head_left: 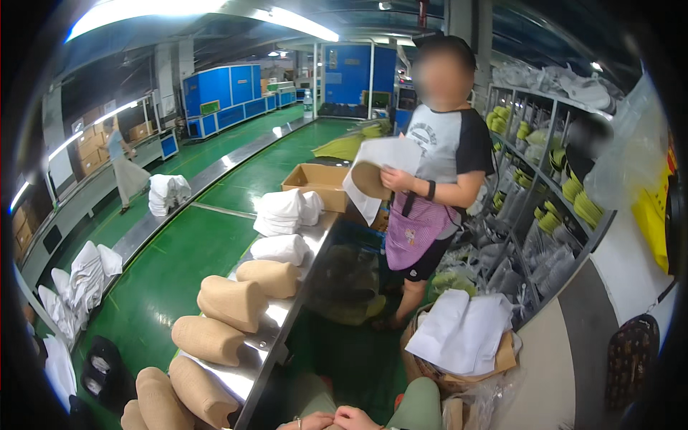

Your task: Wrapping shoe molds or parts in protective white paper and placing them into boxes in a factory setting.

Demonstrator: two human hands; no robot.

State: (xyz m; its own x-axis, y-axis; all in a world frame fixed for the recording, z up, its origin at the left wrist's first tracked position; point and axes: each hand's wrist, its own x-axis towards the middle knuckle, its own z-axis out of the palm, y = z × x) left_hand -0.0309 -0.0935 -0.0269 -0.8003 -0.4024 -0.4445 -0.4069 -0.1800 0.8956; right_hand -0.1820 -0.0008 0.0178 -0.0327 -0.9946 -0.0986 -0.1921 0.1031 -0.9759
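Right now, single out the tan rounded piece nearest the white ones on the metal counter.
The farthest tan, rounded piece: it alone lies beside a white, rounded piece; other tan pieces lie nearer the camera.

Overhead lamps blaze white at far left; the near bench glares. Shade darkens the floor beside it. A face is blurred; edges bend toward black corners.

Left hand and right hand sit close together, low between the parted knees, fingers bent inward; forearms mostly out of view.
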